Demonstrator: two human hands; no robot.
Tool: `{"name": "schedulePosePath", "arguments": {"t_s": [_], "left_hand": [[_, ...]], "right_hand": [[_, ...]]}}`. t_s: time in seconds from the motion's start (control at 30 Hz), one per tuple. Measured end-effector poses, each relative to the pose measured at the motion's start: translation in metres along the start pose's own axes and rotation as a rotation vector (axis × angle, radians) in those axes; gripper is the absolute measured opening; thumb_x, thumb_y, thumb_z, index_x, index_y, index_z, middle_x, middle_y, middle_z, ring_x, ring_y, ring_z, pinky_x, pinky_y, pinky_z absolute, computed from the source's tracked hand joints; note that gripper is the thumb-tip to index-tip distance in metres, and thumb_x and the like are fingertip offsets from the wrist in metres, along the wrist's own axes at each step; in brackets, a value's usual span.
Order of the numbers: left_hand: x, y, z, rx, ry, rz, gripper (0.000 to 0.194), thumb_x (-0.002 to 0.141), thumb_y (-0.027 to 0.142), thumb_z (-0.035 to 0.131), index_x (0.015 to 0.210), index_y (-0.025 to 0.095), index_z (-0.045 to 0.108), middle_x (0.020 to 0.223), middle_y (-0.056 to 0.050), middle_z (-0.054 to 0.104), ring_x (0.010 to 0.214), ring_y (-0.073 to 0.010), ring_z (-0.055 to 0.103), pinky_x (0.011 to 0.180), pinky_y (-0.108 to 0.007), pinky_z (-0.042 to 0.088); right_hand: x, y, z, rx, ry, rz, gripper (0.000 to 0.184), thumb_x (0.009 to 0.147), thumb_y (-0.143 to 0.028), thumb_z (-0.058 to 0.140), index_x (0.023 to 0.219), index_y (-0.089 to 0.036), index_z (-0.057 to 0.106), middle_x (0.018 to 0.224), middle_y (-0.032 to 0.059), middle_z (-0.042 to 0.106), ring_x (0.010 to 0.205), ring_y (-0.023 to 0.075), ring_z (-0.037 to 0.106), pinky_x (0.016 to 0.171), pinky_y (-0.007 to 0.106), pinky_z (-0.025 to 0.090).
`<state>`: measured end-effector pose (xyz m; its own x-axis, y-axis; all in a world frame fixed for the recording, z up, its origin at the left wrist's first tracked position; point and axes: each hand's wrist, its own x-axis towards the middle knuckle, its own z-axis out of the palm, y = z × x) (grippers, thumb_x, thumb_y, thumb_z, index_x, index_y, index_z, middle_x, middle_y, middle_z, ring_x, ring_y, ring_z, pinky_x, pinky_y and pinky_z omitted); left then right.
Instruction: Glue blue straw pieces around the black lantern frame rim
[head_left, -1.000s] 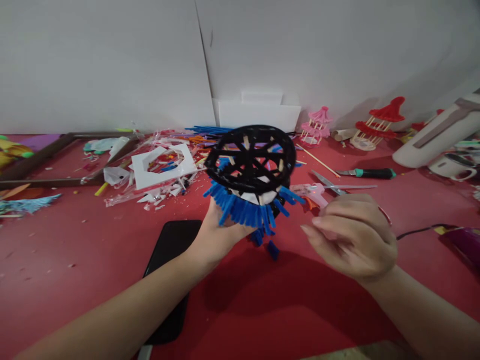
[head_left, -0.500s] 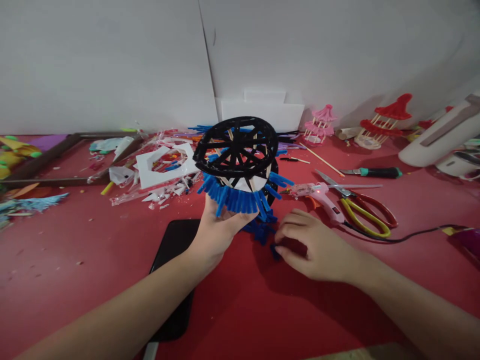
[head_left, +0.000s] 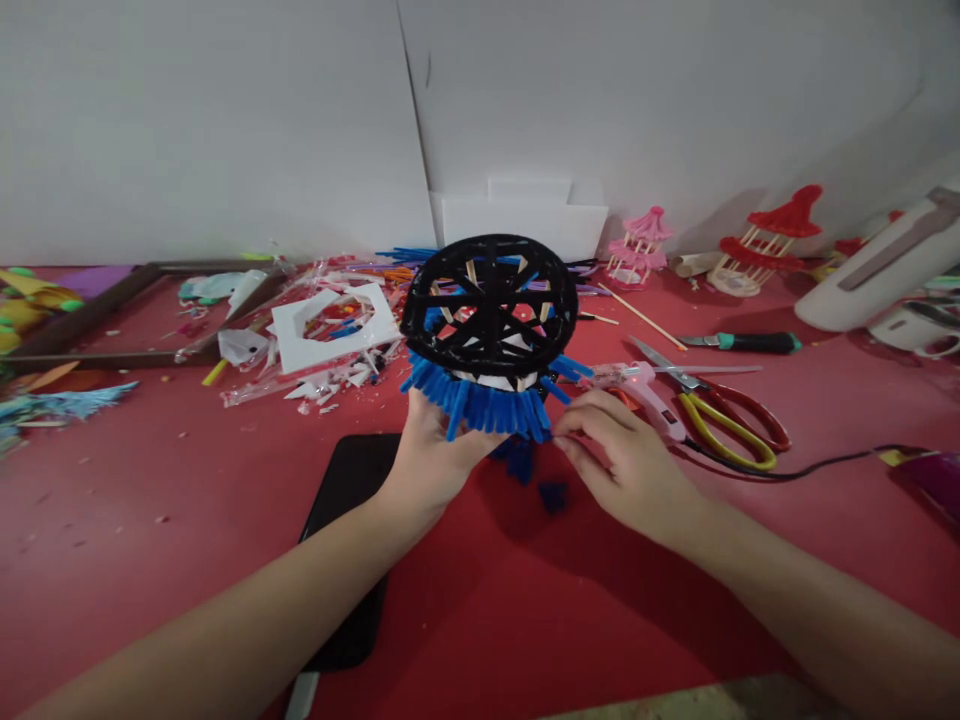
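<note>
My left hand [head_left: 431, 465] is wrapped round the lower part of a pavilion-like craft model [head_left: 491, 300], holding it tilted above the table. Its upper end is a black fuzzy ring with spokes, carried on thin wooden sticks. Below the ring, a fringe of short blue pipe cleaner pieces [head_left: 487, 405] sticks outward. My right hand [head_left: 626, 465] is closed in a pinch beside the fringe's right edge; what sits between its fingertips is too small to make out. Cut blue pipe cleaner pieces [head_left: 517, 460] lie under the model, with a small cluster [head_left: 553, 497] nearer me.
A pink glue gun [head_left: 649, 400], scissors [head_left: 727, 430] and a craft knife [head_left: 757, 343] lie to the right. A black phone [head_left: 349, 600] rests at left front. Pink [head_left: 641, 245] and red [head_left: 772, 240] models stand behind. Scraps surround a white cut-out board [head_left: 292, 340].
My right hand has risen from the small blue cluster to the fringe's right edge, fingers pinched. The model in my left hand has shifted slightly right, its black ring turned more toward me.
</note>
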<state>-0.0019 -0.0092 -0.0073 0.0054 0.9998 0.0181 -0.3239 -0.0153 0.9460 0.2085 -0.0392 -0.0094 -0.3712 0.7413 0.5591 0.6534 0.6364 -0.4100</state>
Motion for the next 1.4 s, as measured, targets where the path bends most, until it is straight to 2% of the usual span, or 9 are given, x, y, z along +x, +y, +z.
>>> {"name": "schedulePosePath", "arguments": {"t_s": [0.13, 0.23, 0.37, 0.47, 0.63, 0.9, 1.07, 1.2, 1.4], "left_hand": [[-0.003, 0.004, 0.002, 0.034, 0.013, -0.047, 0.059, 0.053, 0.021, 0.097, 0.096, 0.025, 0.056, 0.084, 0.001, 0.073, 0.076, -0.0201, 0.072, 0.075, -0.036, 0.062], [-0.005, 0.005, 0.002, 0.096, 0.008, -0.049, 0.053, 0.055, 0.024, 0.097, 0.092, 0.026, 0.059, 0.078, 0.001, 0.071, 0.072, -0.0213, 0.070, 0.072, -0.037, 0.061], [-0.007, 0.008, 0.004, 0.206, -0.018, -0.006, 0.040, 0.058, 0.029, 0.097, 0.080, 0.026, 0.064, 0.072, 0.000, 0.069, 0.066, -0.0219, 0.066, 0.064, -0.037, 0.058], [-0.008, 0.012, 0.008, 0.209, -0.088, 0.024, 0.033, 0.061, 0.032, 0.095, 0.077, 0.025, 0.067, 0.074, -0.002, 0.071, 0.070, -0.0231, 0.067, 0.068, -0.038, 0.058], [-0.009, 0.015, 0.010, 0.211, -0.091, 0.014, 0.035, 0.060, 0.034, 0.095, 0.077, 0.025, 0.066, 0.075, -0.003, 0.071, 0.072, -0.0244, 0.066, 0.069, -0.038, 0.057], [-0.008, 0.015, 0.011, 0.185, -0.081, 0.015, 0.040, 0.058, 0.034, 0.096, 0.080, 0.027, 0.064, 0.077, -0.001, 0.069, 0.074, -0.0242, 0.066, 0.075, -0.041, 0.058], [-0.010, 0.012, 0.009, 0.179, -0.050, -0.017, 0.044, 0.057, 0.031, 0.097, 0.087, 0.027, 0.065, 0.081, -0.002, 0.073, 0.077, -0.0259, 0.071, 0.076, -0.042, 0.061], [-0.009, 0.010, 0.006, 0.144, -0.058, -0.046, 0.051, 0.060, 0.031, 0.097, 0.100, 0.027, 0.065, 0.093, -0.004, 0.078, 0.091, -0.0294, 0.076, 0.089, -0.046, 0.062], [-0.003, 0.004, 0.001, 0.067, -0.158, -0.052, 0.063, 0.060, 0.023, 0.097, 0.112, 0.027, 0.061, 0.112, -0.008, 0.078, 0.107, -0.0335, 0.075, 0.095, -0.049, 0.061]], "right_hand": [[0.003, -0.014, -0.022, -0.062, 0.291, -0.177, 0.017, 0.095, -0.009, 0.063, 0.106, -0.022, 0.065, 0.097, 0.0041, 0.069, 0.090, 0.0168, 0.068, 0.082, 0.032, 0.061], [0.006, -0.020, -0.032, -0.140, 0.382, -0.187, 0.020, 0.092, -0.006, 0.066, 0.105, -0.021, 0.067, 0.095, 0.0046, 0.072, 0.086, 0.0163, 0.071, 0.075, 0.029, 0.062], [0.010, -0.025, -0.033, -0.234, 0.419, -0.154, 0.019, 0.090, -0.007, 0.071, 0.100, -0.023, 0.070, 0.088, 0.0021, 0.076, 0.081, 0.0171, 0.074, 0.072, 0.029, 0.063], [0.012, -0.028, -0.031, -0.293, 0.447, -0.162, 0.024, 0.089, -0.006, 0.073, 0.103, -0.024, 0.071, 0.085, 0.0008, 0.077, 0.077, 0.0167, 0.074, 0.074, 0.030, 0.064], [0.012, -0.028, -0.030, -0.278, 0.418, -0.220, 0.029, 0.090, -0.003, 0.072, 0.110, -0.023, 0.070, 0.089, 0.0025, 0.075, 0.081, 0.0172, 0.073, 0.082, 0.033, 0.063], [0.011, -0.023, -0.030, -0.294, 0.395, -0.238, 0.032, 0.089, -0.001, 0.069, 0.114, -0.023, 0.070, 0.091, 0.0042, 0.072, 0.078, 0.0176, 0.069, 0.075, 0.036, 0.060], [0.010, -0.022, -0.029, -0.301, 0.377, -0.263, 0.030, 0.090, -0.001, 0.069, 0.113, -0.020, 0.070, 0.093, 0.0066, 0.071, 0.079, 0.0180, 0.067, 0.076, 0.037, 0.058], [0.007, -0.015, -0.031, -0.333, 0.397, -0.252, 0.042, 0.090, -0.009, 0.073, 0.127, -0.029, 0.068, 0.094, 0.0029, 0.071, 0.084, 0.0195, 0.069, 0.080, 0.040, 0.058], [0.009, -0.005, -0.032, -0.401, 0.542, -0.283, 0.045, 0.083, -0.008, 0.082, 0.119, -0.035, 0.074, 0.099, 0.0002, 0.071, 0.091, 0.0185, 0.065, 0.082, 0.037, 0.055]]}}
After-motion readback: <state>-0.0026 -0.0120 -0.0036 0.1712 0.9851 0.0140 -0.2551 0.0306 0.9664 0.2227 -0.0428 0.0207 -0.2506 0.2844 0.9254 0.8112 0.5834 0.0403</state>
